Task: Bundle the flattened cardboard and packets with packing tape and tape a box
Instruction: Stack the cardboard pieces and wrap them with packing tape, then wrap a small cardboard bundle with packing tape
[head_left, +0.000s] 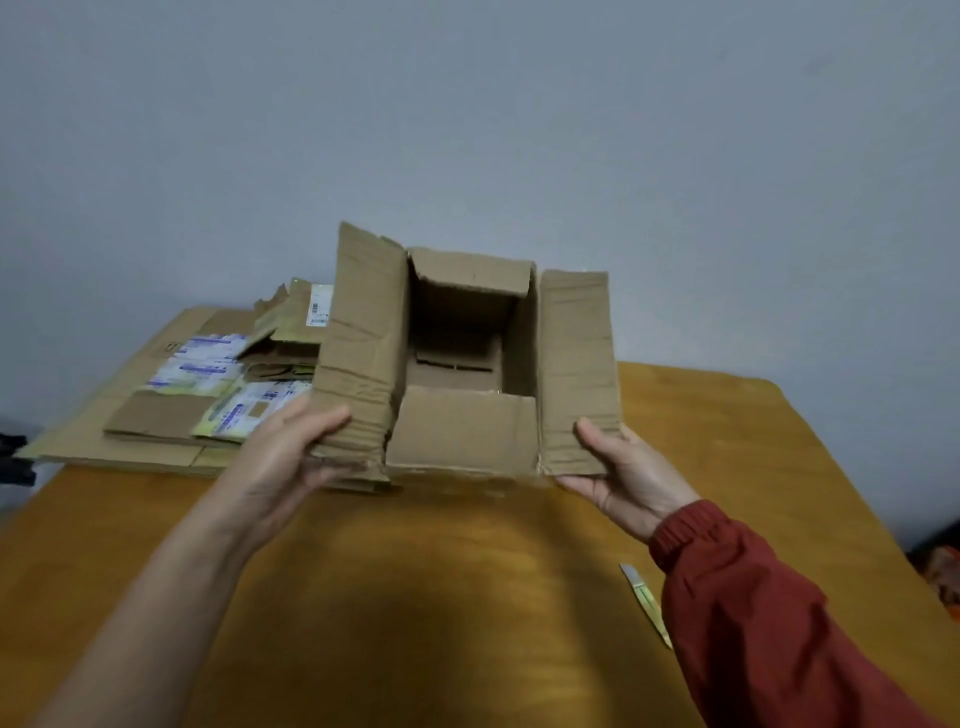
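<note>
Brown corrugated cardboard box (462, 439), open at the top, sits at the middle of the worktop (441, 597), toward its far edge; whether its base rests there or is lifted slightly cannot be told. Its four flaps stand open and creased, and its long axis runs away from the person.

The left hand (291, 452) pinches the near end of the left flap (358, 338), thumb on top and fingers beneath. The right hand (623, 473), coming out of a red sleeve (753, 623), grips the near end of the right flap (576, 364) the same way. Each hand is as near the box as the other, one on either side, and the box lies straight ahead between them. Folding the flaps inward looks like the next step before taping.

At the far left corner, flattened cardboard (156, 415) lies in a stack with printed packets (208, 364) on top, just beside the box's left flap. A cutter (644, 597) lies near the right edge, partly hidden by the sleeve. No tape roll is in view. A grey wall (467, 104) stands behind.
</note>
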